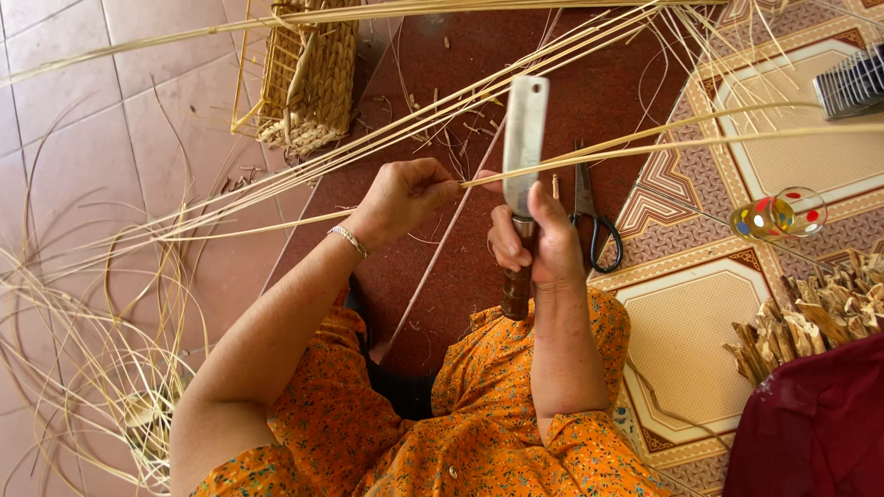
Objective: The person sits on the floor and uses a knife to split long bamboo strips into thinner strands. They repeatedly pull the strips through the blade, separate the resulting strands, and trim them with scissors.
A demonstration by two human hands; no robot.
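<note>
My left hand point(405, 195) is closed around a thin pale cane strip point(645, 138) that runs off to the right. My right hand point(539, 241) grips the dark wooden handle of a broad flat-bladed knife point(525, 138), blade pointing away from me. The blade edge meets the cane strip just right of my left fingers. Many more long cane strips point(368, 147) fan across the floor under both hands. I wear an orange patterned garment and a bracelet on the left wrist.
Black-handled scissors point(594, 221) lie right of the knife. A woven basket point(308, 78) stands at the upper left. A clear cup with coloured dots point(781, 213), dried husk pieces point(810, 322), a patterned mat point(691, 340) and loose cane coils point(110, 368) surround me.
</note>
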